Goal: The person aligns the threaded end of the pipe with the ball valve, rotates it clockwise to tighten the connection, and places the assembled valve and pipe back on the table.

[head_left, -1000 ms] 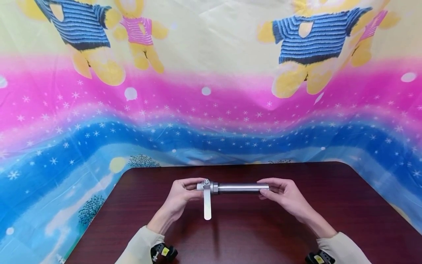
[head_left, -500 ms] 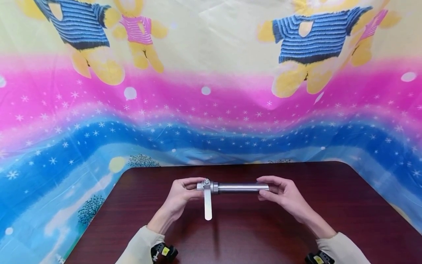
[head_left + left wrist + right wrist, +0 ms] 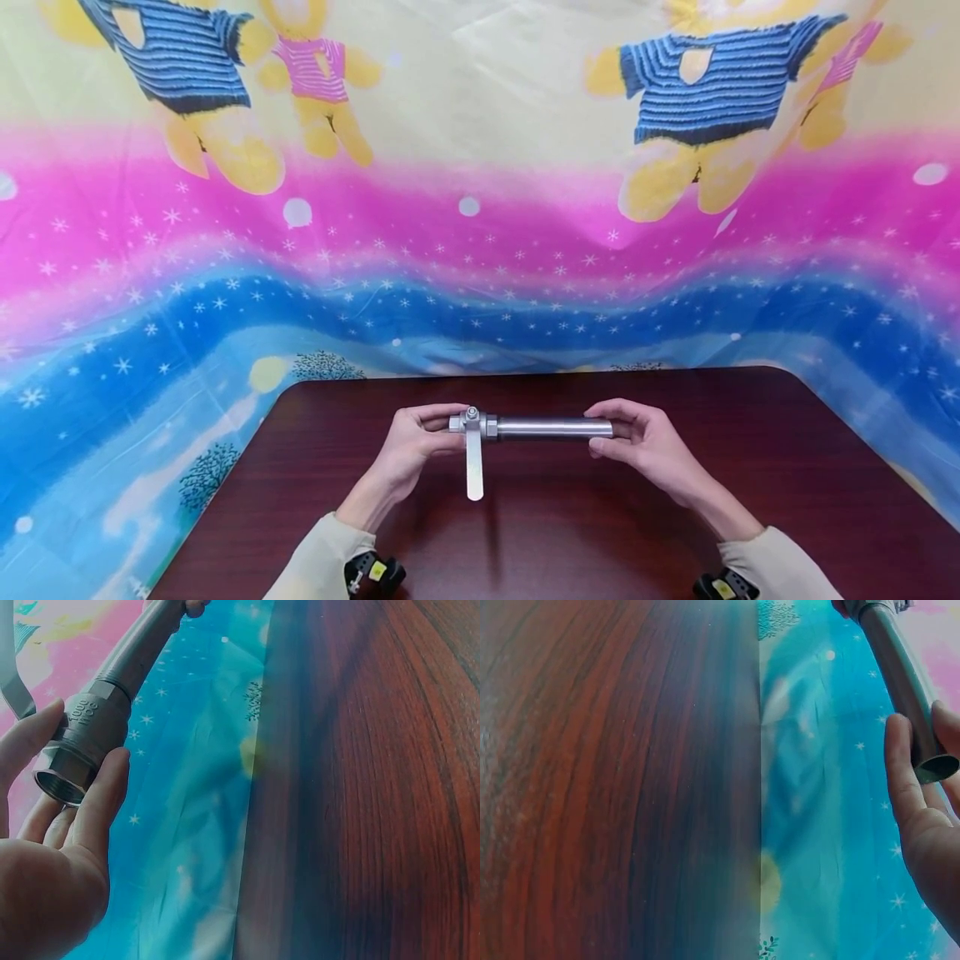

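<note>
A steel ball valve [image 3: 472, 423] with a flat lever [image 3: 475, 471] pointing toward the person is held over the table. My left hand [image 3: 405, 454] grips its left end between thumb and fingers. From the valve's right side extends a smooth metal pipe [image 3: 551, 427], level and in line with it. At the pipe's far end is my right hand [image 3: 652, 437], thumb on the near side and fingers on the far side. The left wrist view shows the valve body's [image 3: 94, 720] raised lettering and threaded open mouth. The pipe's hollow end [image 3: 936, 769] shows between the right hand's fingers.
The dark red-brown wooden table [image 3: 570, 533] lies below both hands. Behind it hangs a curtain [image 3: 480, 250] printed with bears and snowflakes. Each wrist carries a small black camera mount [image 3: 375, 573] by a pale sleeve [image 3: 318, 558].
The right thumb has slipped from the pipe's near face to its lower edge, uncovering more of the pipe's end. The valve has shifted very slightly right; the left hand keeps its grip.
</note>
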